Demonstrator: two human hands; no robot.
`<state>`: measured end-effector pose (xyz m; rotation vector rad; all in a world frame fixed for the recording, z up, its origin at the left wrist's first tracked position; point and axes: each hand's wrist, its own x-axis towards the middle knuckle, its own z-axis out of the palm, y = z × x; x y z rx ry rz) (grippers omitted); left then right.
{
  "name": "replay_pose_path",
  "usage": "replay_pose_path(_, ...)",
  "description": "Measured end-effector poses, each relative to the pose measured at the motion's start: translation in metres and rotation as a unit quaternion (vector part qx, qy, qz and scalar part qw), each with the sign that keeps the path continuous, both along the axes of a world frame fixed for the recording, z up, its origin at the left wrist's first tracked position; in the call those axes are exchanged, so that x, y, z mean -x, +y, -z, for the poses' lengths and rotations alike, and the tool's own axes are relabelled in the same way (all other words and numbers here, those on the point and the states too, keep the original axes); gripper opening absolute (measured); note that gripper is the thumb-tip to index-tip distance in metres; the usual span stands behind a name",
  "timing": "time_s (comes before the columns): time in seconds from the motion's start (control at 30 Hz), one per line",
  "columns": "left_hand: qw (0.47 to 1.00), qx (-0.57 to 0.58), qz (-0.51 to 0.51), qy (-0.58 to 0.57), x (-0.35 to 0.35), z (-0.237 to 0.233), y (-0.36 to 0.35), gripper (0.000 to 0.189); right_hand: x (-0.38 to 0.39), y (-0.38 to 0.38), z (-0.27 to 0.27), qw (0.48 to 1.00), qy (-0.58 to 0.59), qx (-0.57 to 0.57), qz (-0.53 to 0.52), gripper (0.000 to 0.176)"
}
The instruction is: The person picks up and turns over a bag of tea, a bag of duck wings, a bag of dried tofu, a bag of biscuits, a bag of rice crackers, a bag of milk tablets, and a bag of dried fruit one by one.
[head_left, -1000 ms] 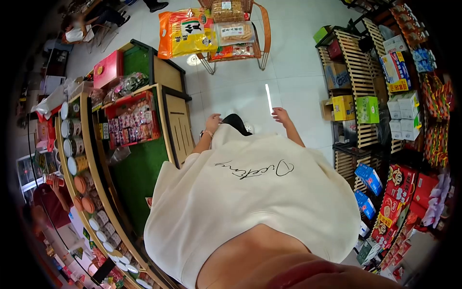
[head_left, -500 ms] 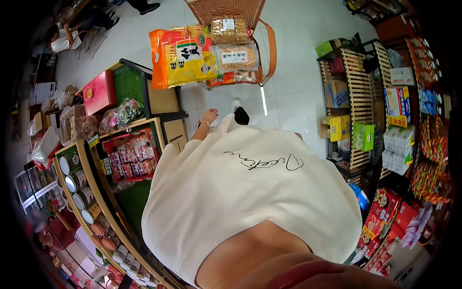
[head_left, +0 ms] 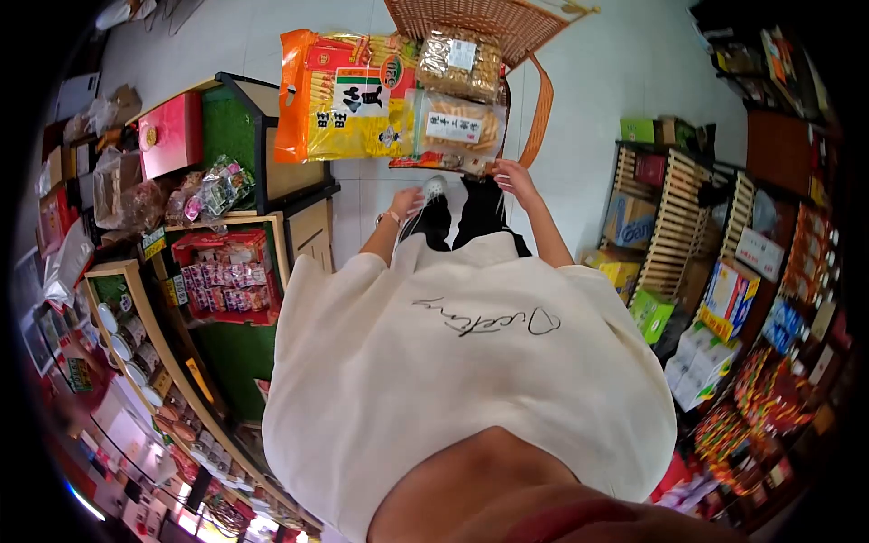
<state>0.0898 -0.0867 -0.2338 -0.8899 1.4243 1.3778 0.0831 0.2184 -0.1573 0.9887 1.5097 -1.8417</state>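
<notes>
ahead, wicker basket [head_left: 471, 20] holds snack packs [head_left: 348, 100]; right hand [head_left: 514, 177], left hand [head_left: 405, 201] near; grips: cannot tell

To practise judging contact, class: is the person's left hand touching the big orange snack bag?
Apart. The head view shows pale floor between the left hand and the orange snack bag.

Both bare forearms stretched forward and down, left hand [head_left: 406, 201] slightly behind right hand [head_left: 513, 177], apart.
</notes>
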Motion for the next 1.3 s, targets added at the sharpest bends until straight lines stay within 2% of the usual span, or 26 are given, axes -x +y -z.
replay_pose_path(0.07,0.998,-0.062,-0.025,-0.009,-0.005,0.026,0.004,0.034,0.042,0.009,0.015,0.997,0.027,-0.04,-0.062,0.032)
replay_pose_path(0.13,0.993,-0.002,-0.114,-0.014,0.004,-0.012,0.037,0.036,0.076,0.021,0.026,0.986,0.057,-0.095,-0.125,0.035)
replay_pose_path(0.2,0.992,-0.014,-0.12,-0.03,0.008,-0.004,0.056,0.043,0.103,0.026,0.043,0.968,0.088,-0.163,-0.17,0.042)
replay_pose_path(0.23,0.997,0.005,-0.078,-0.03,0.013,-0.012,0.07,0.044,0.112,0.045,0.099,0.907,0.189,-0.278,-0.255,0.057)
replay_pose_path(0.27,0.997,-0.019,-0.066,-0.028,0.015,-0.01,0.081,0.048,0.119,0.049,0.104,0.876,0.208,-0.331,-0.282,0.061)
replay_pose_path(0.33,0.983,-0.117,-0.137,-0.022,0.019,0.005,0.099,0.062,0.138,0.049,0.103,0.804,0.254,-0.428,-0.325,0.07)
replay_pose_path(0.37,0.975,-0.113,-0.19,-0.026,0.026,0.015,0.107,0.067,0.147,0.05,0.105,0.808,0.232,-0.404,-0.359,0.076)
replay_pose_path(0.47,0.932,-0.108,-0.345,-0.036,0.044,0.039,0.125,0.085,0.162,0.049,0.111,0.849,0.225,-0.308,-0.365,0.079)
replay_pose_path(0.5,0.911,-0.113,-0.395,-0.038,0.049,0.048,0.129,0.09,0.156,0.055,0.151,0.879,0.243,-0.271,-0.308,0.081)
replay_pose_path(0.53,0.888,-0.116,-0.443,-0.039,0.054,0.055,0.132,0.096,0.159,0.052,0.156,0.885,0.244,-0.277,-0.284,0.08)
replay_pose_path(0.57,0.874,-0.089,-0.475,-0.046,0.059,0.061,0.141,0.08,0.16,0.049,0.159,0.89,0.243,-0.284,-0.259,0.078)
replay_pose_path(0.6,0.871,-0.112,-0.477,-0.04,0.063,0.063,0.146,0.078,0.16,0.049,0.158,0.895,0.242,-0.293,-0.234,0.077)
replay_pose_path(0.67,0.862,-0.159,-0.481,-0.019,0.072,0.066,0.153,0.076,0.169,0.051,0.153,0.886,0.269,-0.247,-0.285,0.073)
replay_pose_path(0.7,0.868,-0.15,-0.473,-0.009,0.079,0.064,0.158,0.073,0.175,0.05,0.152,0.88,0.284,-0.222,-0.31,0.071)
replay_pose_path(0.8,0.892,-0.089,-0.44,0.049,0.087,0.051,0.164,0.073,0.173,0.045,0.152,0.905,0.178,-0.185,-0.339,0.068)
replay_pose_path(0.9,0.871,-0.095,-0.475,0.078,0.08,0.043,0.161,0.06,0.175,0.048,0.145,0.9,0.106,-0.153,-0.394,0.067)
replay_pose_path(0.93,0.863,-0.095,-0.487,0.093,0.079,0.037,0.155,0.056,0.173,0.045,0.142,0.9,0.117,-0.14,-0.397,0.064)
replay_pose_path(0.97,0.884,-0.037,-0.461,0.067,0.075,0.027,0.149,0.046,0.167,0.042,0.138,0.898,0.13,-0.128,-0.4,0.062)
replay_pose_path(1.03,0.877,-0.036,-0.469,0.095,0.062,0.017,0.141,0.045,0.156,0.031,0.114,0.895,0.148,-0.087,-0.411,0.056)
replay_pose_path(1.2,0.831,-0.021,-0.526,0.181,0.015,-0.026,0.107,0.039,0.122,-0.025,0.042,0.902,0.092,-0.05,-0.418,0.057)
replay_pose_path(1.23,0.836,-0.023,-0.521,0.171,0.003,-0.035,0.092,0.037,0.115,-0.039,0.029,0.9,0.075,-0.038,-0.428,0.057)
replay_pose_path(1.3,0.831,0.028,-0.525,0.181,-0.021,-0.054,0.061,0.036,0.096,-0.064,0.031,0.887,0.079,-0.012,-0.454,0.061)
